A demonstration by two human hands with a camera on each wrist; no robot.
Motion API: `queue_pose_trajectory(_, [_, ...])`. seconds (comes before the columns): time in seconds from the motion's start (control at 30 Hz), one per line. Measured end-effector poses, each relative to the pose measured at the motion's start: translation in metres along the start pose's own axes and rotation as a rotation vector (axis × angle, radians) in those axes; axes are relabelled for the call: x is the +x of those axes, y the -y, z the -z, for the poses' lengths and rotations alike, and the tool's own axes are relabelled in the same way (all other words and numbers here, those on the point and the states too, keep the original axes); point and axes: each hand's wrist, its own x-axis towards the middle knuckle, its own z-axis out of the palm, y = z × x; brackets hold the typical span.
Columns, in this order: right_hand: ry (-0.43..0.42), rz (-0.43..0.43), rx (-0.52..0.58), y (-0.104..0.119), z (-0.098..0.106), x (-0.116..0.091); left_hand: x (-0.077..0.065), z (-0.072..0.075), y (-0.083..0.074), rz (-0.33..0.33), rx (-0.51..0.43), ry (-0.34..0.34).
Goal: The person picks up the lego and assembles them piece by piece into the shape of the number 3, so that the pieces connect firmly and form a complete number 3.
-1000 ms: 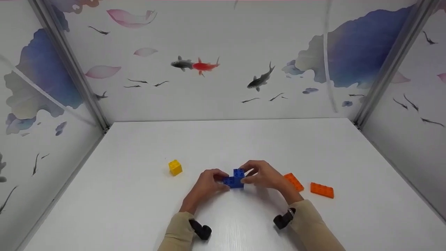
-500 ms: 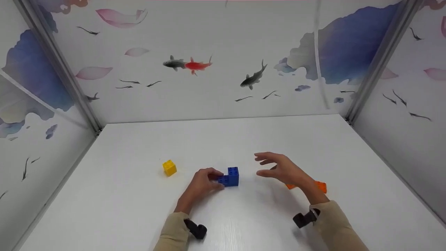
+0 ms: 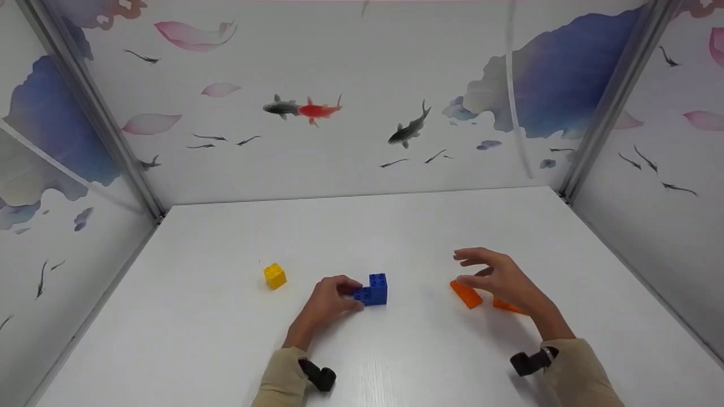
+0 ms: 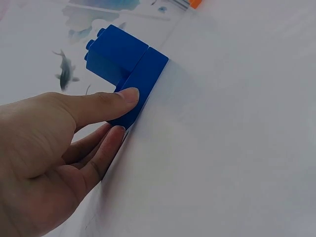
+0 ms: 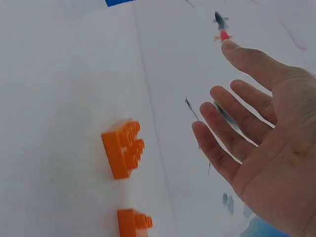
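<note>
Two blue toy bricks are joined in an L: a square brick [image 4: 118,49] sits on one end of a longer brick [image 4: 152,69]. My left hand [image 3: 328,301] pinches the longer brick's low end, the thumb on its near side and fingertips at its far edge. To the right, my right hand [image 3: 500,280] hovers with spread, loosely bent fingers and nothing in them. Close below it lie two orange bricks, a nearer-to-centre one [image 3: 466,294] and another [image 3: 507,307] partly hidden by the wrist. The right wrist view shows studs on both orange bricks [image 5: 118,153].
A small yellow brick [image 3: 275,276] lies on the white table [image 3: 226,350], left of my left hand. White panels [image 3: 339,158] printed with fish and petals stand behind the table and along both sides. Each sleeve carries a black wrist camera [image 3: 318,375].
My right hand has let go of the blue bricks and moved right, over the orange ones. My left hand keeps its pinch on the blue bricks. The head view has shifted slightly.
</note>
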Motion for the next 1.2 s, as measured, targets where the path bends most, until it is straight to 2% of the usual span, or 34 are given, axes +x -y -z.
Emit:
queue_pose_trajectory(0.23, [-0.025, -0.059, -0.024, -0.018, 0.027, -0.019, -0.001, 0.001, -0.001, -0.007, -0.006, 0.002])
queue_pose_trajectory(0.4, [-0.045, -0.058, -0.047, -0.036, 0.043, -0.033, -0.001, 0.000, -0.001, -0.004, -0.010, -0.001])
queue_pose_trajectory(0.57, [-0.036, -0.063, -0.021, -0.054, 0.055, -0.046, -0.002, 0.000, 0.000, 0.002, -0.006, -0.011])
queue_pose_trajectory(0.8, [0.084, -0.115, 0.018, -0.072, 0.066, -0.056, -0.003, 0.001, 0.000, 0.006, -0.007, -0.012])
queue_pose_trajectory(0.97, [0.188, -0.136, -0.015, -0.083, 0.072, -0.059, -0.002, 0.001, -0.001, 0.007, 0.002, -0.011])
queue_pose_trajectory(1.2, [0.262, -0.166, -0.038, -0.086, 0.072, -0.059, -0.002, 0.000, -0.002, 0.028, -0.016, -0.007])
